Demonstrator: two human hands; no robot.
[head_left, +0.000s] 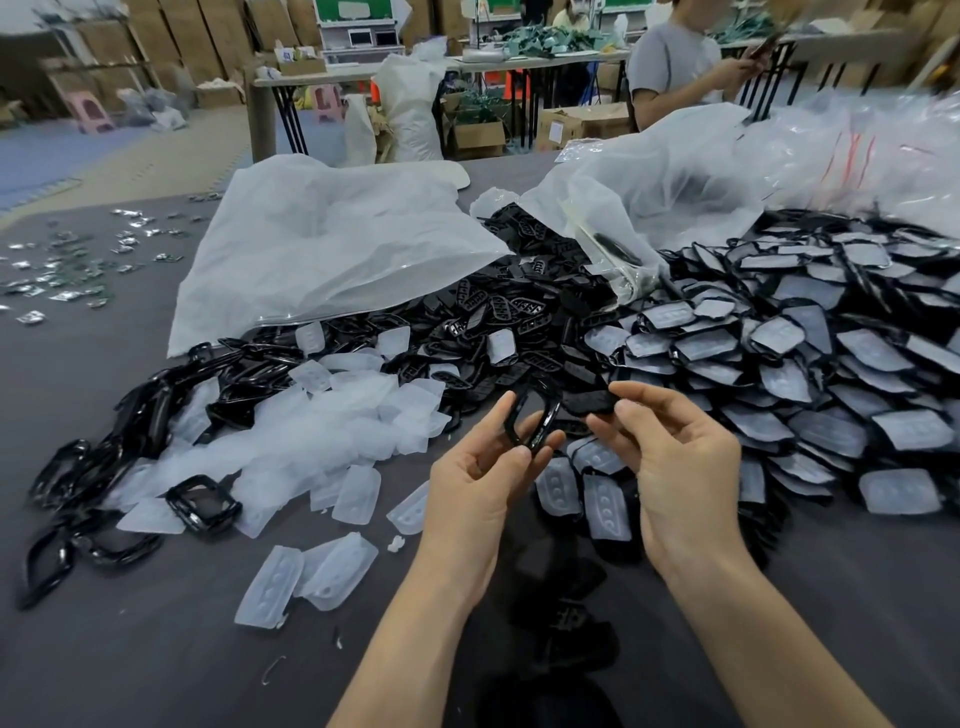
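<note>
**Frame in one hand, plate in the other, above the heaps**

A glossy black frame (546, 425) is held up on edge above the table (156, 654). The left hand (478, 483) pinches it between thumb and fingertips at its lower end. Just right of it, the right hand (675, 467) pinches a flat black plate (589, 401) between thumb and forefinger. The plate's edge is at the frame's rim, but I cannot tell if they touch. The two hands are close together but apart, both raised over the near edge of the heaps.

Behind them the left bag (332, 244) lies slumped with its mouth towards the hands. A plate heap (519, 312) spills from that mouth, and the milky plastic hides what is left inside. The right bag (670, 187) stands fuller, with dark shapes showing dimly through its wall.

Clear pads (353, 415) lie in a drift to the left of the hands. Loose frames (104, 467) lie tangled beyond them. To the right, finished pieces (805, 364) overlap in a wide spread that the picture's edge cuts off.

Silver bits (67, 265) dot the far left of the table, too small to make out. Clear sacks (872, 140) are blurred at the far right. A person (675, 67) sits beyond the table, cut off at the top.
</note>
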